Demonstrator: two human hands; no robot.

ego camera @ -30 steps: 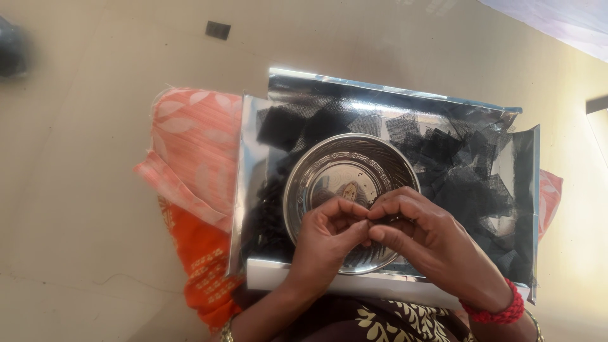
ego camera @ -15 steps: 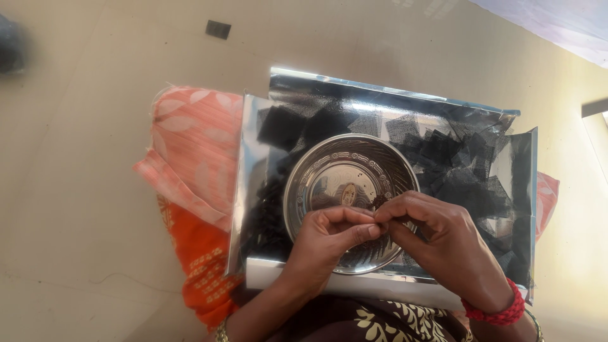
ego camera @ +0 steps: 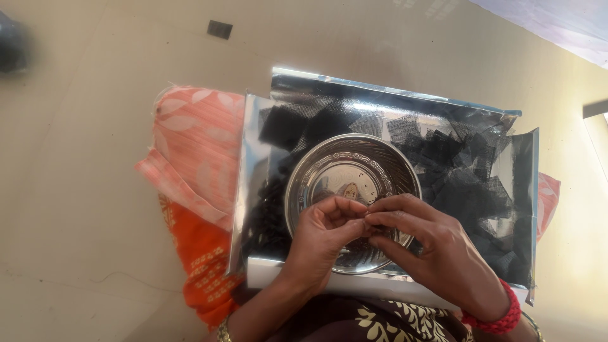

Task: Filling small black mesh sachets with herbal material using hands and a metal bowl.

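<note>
Steel bowl (ego camera: pixel 350 166) sits right in the middle of a shiny silver tray (ego camera: pixel 254 164), and both hands are working just above its near rim. Left hand (ego camera: pixel 326 231) has its fingers curled in tight, thumb and fingertips pinched together, and right hand (ego camera: pixel 437 253) mirrors it from the other side, fingertips meeting the left ones so the 2 hands touch over the bowl. Something tiny and dark seems to be nipped between them, but it's too small for me to say what it is, or which hand really has it. All around the bowl the tray is littered with black mesh squares (ego camera: pixel 468 183), thin see-through pieces overlapping each other, heaped mostly on the right and along the far side, with a darker pile at the left of the bowl. Under the tray there's an orange patterned cloth (ego camera: pixel 196 164) poking out on the left, with a bit showing at the far right too. Right wrist has a red bangle (ego camera: pixel 500 320) on it. Whole setup rests on a pale beige floor (ego camera: pixel 82 209), and a small dark rectangle (ego camera: pixel 220 29) lies well apart near the far edge.
</note>
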